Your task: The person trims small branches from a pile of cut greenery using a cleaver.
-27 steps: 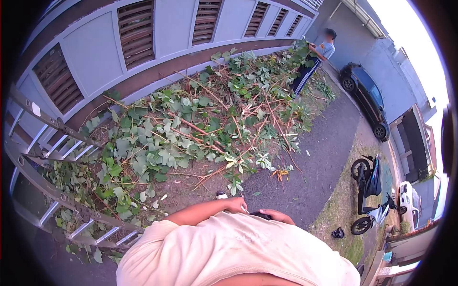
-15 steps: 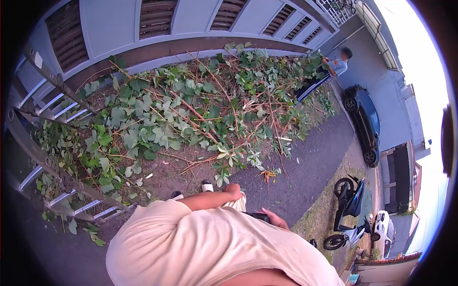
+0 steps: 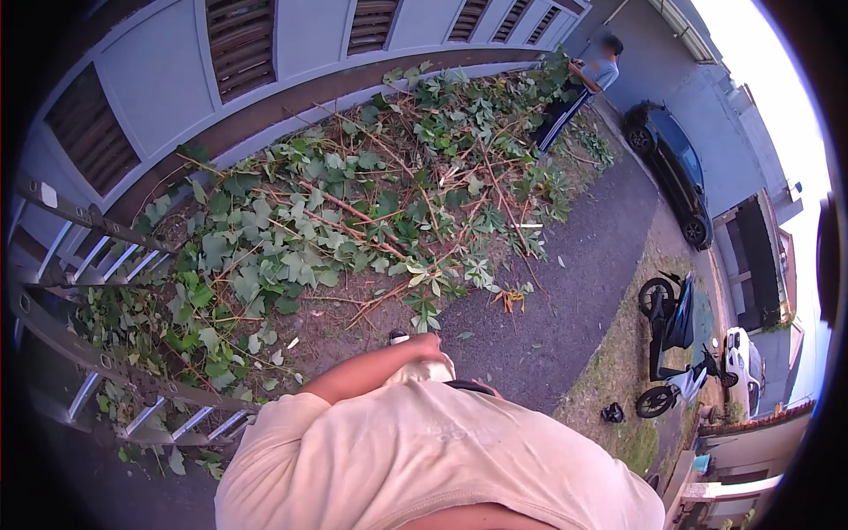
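My left hand [image 3: 427, 346] is in front of my waist, its forearm crossing from the left side of my beige shirt [image 3: 442, 433]. Its fingers look curled in against the pale cloth of my trousers [image 3: 422, 369]; whatever they hold is hidden. Only a sliver of my right hand [image 3: 489, 390] shows past the shirt, beside a black item [image 3: 468, 385] at my waist, and its fingers are out of sight. Ahead of my feet lies a wide heap of cut leafy branches [image 3: 353, 221], with the dark tip of one shoe [image 3: 398, 336] near it.
An aluminium ladder [image 3: 115, 375] stands at the left. Along the back runs a grey wall [image 3: 159, 88] with slatted openings. Another person [image 3: 601, 75] stands at the heap's far end, hands at some leaves. A black car [image 3: 667, 168], a motorbike [image 3: 671, 344] and a white car [image 3: 742, 371] are at the right.
My view has turned and tilted, so the heap and wall sit further left and higher. My right hand, plainer before, is now mostly hidden behind my shirt.
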Tool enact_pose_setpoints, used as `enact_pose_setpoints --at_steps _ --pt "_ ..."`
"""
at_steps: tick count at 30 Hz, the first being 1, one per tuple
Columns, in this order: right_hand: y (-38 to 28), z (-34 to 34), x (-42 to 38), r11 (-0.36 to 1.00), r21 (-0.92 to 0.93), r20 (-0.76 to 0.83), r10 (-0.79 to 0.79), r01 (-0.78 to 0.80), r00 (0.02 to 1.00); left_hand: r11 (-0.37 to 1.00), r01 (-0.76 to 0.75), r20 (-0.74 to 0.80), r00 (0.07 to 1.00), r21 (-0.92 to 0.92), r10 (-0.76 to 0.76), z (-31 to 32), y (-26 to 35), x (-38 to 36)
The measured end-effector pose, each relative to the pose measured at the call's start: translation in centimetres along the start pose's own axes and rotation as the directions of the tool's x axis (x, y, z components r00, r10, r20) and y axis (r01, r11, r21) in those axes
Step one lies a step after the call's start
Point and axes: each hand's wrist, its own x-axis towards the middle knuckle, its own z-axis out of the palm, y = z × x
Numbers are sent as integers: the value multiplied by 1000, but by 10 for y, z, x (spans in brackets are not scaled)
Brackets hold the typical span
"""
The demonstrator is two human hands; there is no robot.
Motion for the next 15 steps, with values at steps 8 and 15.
enact_pose_setpoints --at_steps 8,15 --pt "85 -10 5 975 55 -177 -203 216 963 757 534 489 808 -376 -328 -36 -133 -159" --pt "157 -92 56 940 -75 -317 -338 332 886 440 519 297 826 -733 -480 -32 -109 -363"
